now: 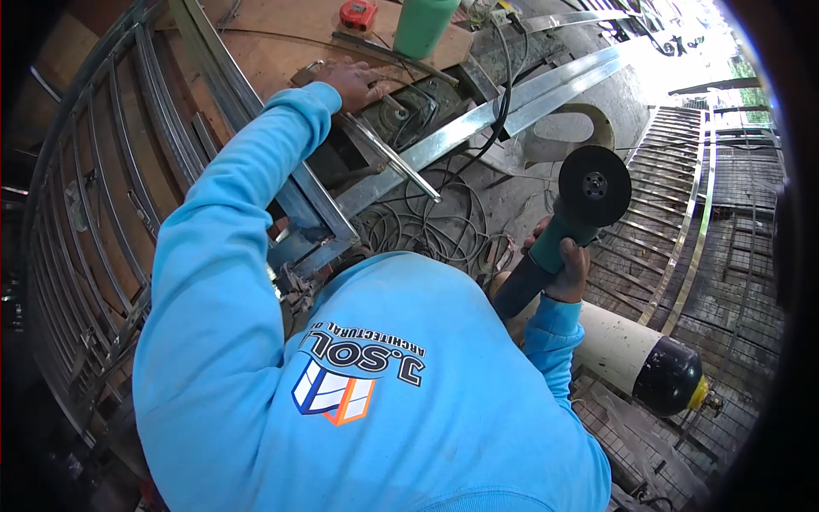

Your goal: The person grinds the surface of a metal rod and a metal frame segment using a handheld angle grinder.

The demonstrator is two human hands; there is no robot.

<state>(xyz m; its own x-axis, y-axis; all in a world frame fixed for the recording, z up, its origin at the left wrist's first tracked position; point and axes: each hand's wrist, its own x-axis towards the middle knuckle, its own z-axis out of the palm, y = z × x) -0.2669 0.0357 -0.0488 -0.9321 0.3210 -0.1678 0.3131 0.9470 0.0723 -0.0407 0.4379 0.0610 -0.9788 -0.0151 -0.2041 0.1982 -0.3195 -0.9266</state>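
Observation:
My right hand [570,271] is wrapped around the body of a green angle grinder [556,241]. Its round black disc [616,183] is raised and faces up toward me; the dark rear end points down toward my body. My left hand [348,83] rests over a metal bar [394,160] at the edge of the wooden worktop [281,53], its fingers bent and partly hidden. The bar sticks out past my wrist toward the floor side. Beside that hand lie a thin rod and a dark metal fixture [408,115].
A red tape measure [357,14] and a green container [422,27] sit on the worktop. Long metal channels [461,128] run nearby. Coiled cables [426,224] lie on the floor. A gas cylinder [618,346] lies right, near slatted metal frames [661,183]; a barred frame [94,213] stands left.

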